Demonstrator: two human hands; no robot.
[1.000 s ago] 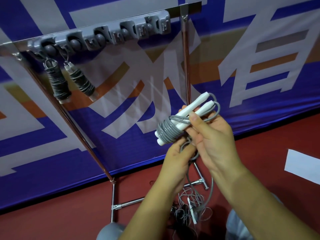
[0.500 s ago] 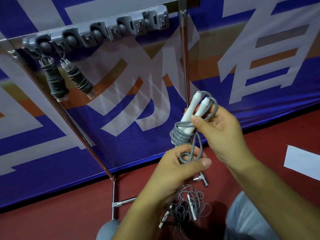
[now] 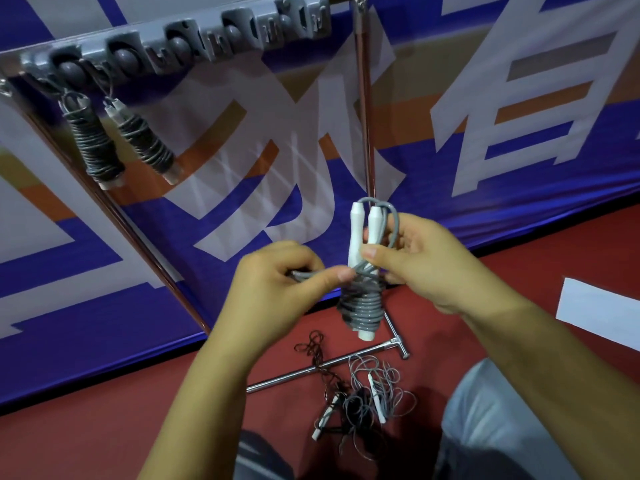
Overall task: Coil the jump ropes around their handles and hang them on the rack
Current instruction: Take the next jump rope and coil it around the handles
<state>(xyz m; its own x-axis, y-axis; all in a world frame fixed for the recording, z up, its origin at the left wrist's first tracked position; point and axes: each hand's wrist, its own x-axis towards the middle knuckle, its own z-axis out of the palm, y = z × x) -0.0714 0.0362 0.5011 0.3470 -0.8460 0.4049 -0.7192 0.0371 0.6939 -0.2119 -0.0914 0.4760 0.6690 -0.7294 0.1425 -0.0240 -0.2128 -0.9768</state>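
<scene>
Grey rope end (image 3: pixel 313 274) pinched by left hand (image 3: pixel 277 289) — right hand (image 3: pixel 429 261) grips white handles (image 3: pixel 362 233) upright

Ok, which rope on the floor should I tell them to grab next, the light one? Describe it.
Look at the red floor below the hands, by the rack's chrome foot bar. In the tangled pile there, the light grey rope lies on the right; unlike the dark rope beside it, its white handle shows among the loops.

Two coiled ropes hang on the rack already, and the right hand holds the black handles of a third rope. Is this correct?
Not quite. The head view shows the right hand holding white handles, not black. Two coiled ropes do hang on the rack.
</scene>
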